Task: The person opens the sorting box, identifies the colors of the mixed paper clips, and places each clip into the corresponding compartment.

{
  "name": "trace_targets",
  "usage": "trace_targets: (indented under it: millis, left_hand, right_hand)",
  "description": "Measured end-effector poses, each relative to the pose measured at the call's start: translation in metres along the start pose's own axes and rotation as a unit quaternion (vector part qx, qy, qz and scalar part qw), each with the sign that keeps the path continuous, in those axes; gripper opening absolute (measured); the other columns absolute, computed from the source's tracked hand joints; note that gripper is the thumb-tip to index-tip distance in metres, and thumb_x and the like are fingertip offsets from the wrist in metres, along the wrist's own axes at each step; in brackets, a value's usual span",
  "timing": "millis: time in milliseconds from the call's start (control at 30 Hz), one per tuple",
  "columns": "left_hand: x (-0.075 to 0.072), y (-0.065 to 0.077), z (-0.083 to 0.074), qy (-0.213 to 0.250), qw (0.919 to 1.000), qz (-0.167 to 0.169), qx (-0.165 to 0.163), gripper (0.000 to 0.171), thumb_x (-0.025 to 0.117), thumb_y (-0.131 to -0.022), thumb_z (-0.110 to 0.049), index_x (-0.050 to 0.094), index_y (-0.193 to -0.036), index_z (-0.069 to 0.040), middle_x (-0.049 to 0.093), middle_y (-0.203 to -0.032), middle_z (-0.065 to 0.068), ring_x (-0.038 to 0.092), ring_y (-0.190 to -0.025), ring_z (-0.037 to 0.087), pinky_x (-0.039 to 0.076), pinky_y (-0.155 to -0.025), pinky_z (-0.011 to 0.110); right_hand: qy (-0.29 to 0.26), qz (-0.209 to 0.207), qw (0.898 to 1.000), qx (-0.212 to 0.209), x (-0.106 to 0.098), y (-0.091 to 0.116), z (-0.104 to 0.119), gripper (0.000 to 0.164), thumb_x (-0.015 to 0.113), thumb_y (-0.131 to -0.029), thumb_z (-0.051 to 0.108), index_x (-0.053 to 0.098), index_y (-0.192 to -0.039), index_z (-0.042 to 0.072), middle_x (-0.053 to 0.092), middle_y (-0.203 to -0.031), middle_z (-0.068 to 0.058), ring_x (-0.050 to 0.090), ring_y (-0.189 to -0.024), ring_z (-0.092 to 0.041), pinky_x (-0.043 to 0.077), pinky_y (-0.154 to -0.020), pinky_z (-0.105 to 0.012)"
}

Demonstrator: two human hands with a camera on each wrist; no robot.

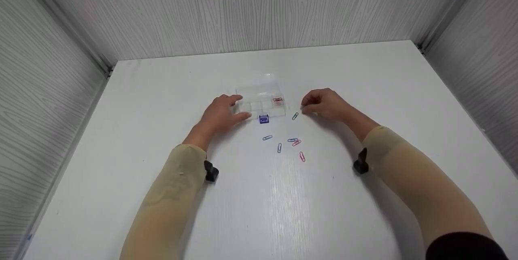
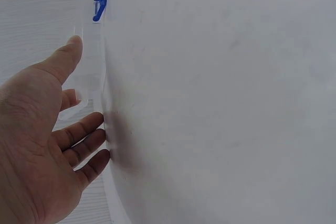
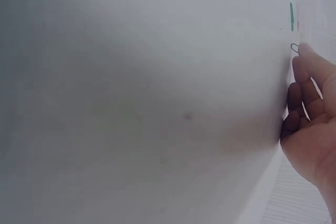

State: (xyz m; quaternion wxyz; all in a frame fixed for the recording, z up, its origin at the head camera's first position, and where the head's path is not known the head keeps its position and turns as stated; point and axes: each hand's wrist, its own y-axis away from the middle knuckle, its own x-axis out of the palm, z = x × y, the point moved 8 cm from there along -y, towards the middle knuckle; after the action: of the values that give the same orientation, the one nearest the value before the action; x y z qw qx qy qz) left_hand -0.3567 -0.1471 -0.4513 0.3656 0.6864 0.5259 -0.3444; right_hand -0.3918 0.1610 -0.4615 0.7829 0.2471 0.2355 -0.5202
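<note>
Head view shows the right hand (image 1: 325,104) pinching what looks like a paper clip (image 3: 294,48), mostly hidden, right of the clear box (image 1: 267,110); light, stiff wire, probably best held by one rounded end; the left hand (image 1: 220,113) spreads around the box's left end, and red clips (image 1: 277,100) lie back-right inside
</note>
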Motion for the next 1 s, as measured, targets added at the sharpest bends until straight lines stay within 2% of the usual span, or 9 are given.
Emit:
trace_targets:
  millis: [167, 333, 533, 733, 900, 1000]
  left_hand:
    - [0.000, 0.001, 0.001, -0.007, 0.9999, 0.004, 0.007, 0.075, 0.072, -0.099, -0.052, 0.048, -0.161, -0.018, 0.054, -0.154, 0.012, 0.042, -0.148, 0.032, 0.031, -0.125, 0.049]
    - [0.001, 0.003, 0.002, -0.006, 0.9999, 0.008, 0.009, 0.075, 0.071, -0.099, -0.051, 0.047, -0.161, -0.017, 0.054, -0.153, 0.013, 0.042, -0.147, 0.033, 0.031, -0.124, 0.049]
    - [0.001, 0.002, 0.002, -0.005, 0.9999, 0.008, 0.007, 0.075, 0.071, -0.099, -0.053, 0.047, -0.161, -0.019, 0.054, -0.153, 0.012, 0.043, -0.146, 0.032, 0.032, -0.124, 0.049]
    - [0.000, 0.002, 0.001, -0.002, 0.9999, 0.009, 0.010, 0.075, 0.070, -0.099, -0.054, 0.047, -0.161, -0.019, 0.053, -0.157, 0.011, 0.034, -0.154, 0.033, 0.026, -0.127, 0.050]
    - [-0.001, 0.002, -0.001, 0.000, 0.9999, 0.003, 0.016, 0.075, 0.071, -0.099, -0.054, 0.048, -0.161, -0.019, 0.055, -0.154, 0.012, 0.042, -0.148, 0.032, 0.031, -0.124, 0.049]
    - [-0.001, 0.001, -0.001, 0.000, 0.9999, 0.002, 0.017, 0.075, 0.071, -0.099, -0.054, 0.048, -0.161, -0.019, 0.054, -0.155, 0.012, 0.040, -0.150, 0.032, 0.030, -0.125, 0.049]
  right_hand:
    - [-0.015, -0.007, 1.000, -0.001, 0.000, 0.001, 0.002, 0.014, 0.080, -0.096, 0.017, 0.077, -0.109, 0.014, 0.072, -0.107, -0.005, 0.059, -0.099, -0.023, 0.047, -0.083, -0.034]
    - [-0.034, -0.013, 0.999, -0.010, 0.001, 0.004, 0.012, 0.015, 0.079, -0.097, 0.016, 0.078, -0.111, 0.011, 0.073, -0.109, -0.005, 0.059, -0.102, -0.022, 0.047, -0.086, -0.035]
    - [-0.052, -0.026, 0.997, -0.040, 0.000, 0.005, 0.029, 0.019, 0.077, -0.098, 0.014, 0.077, -0.115, 0.006, 0.072, -0.110, -0.006, 0.061, -0.106, -0.022, 0.046, -0.093, -0.036]
    - [-0.071, -0.023, 0.996, -0.052, 0.004, 0.004, 0.045, 0.021, 0.078, -0.099, 0.016, 0.076, -0.117, 0.005, 0.073, -0.110, -0.005, 0.063, -0.106, -0.021, 0.048, -0.092, -0.036]
    - [-0.081, -0.022, 0.994, -0.068, 0.009, 0.002, 0.056, 0.023, 0.078, -0.099, 0.016, 0.075, -0.117, 0.003, 0.073, -0.111, -0.005, 0.063, -0.105, -0.022, 0.050, -0.090, -0.035]
    - [-0.085, -0.022, 0.993, -0.075, 0.012, 0.000, 0.061, 0.020, 0.078, -0.099, 0.015, 0.076, -0.116, 0.004, 0.073, -0.109, -0.005, 0.063, -0.104, -0.022, 0.050, -0.090, -0.034]
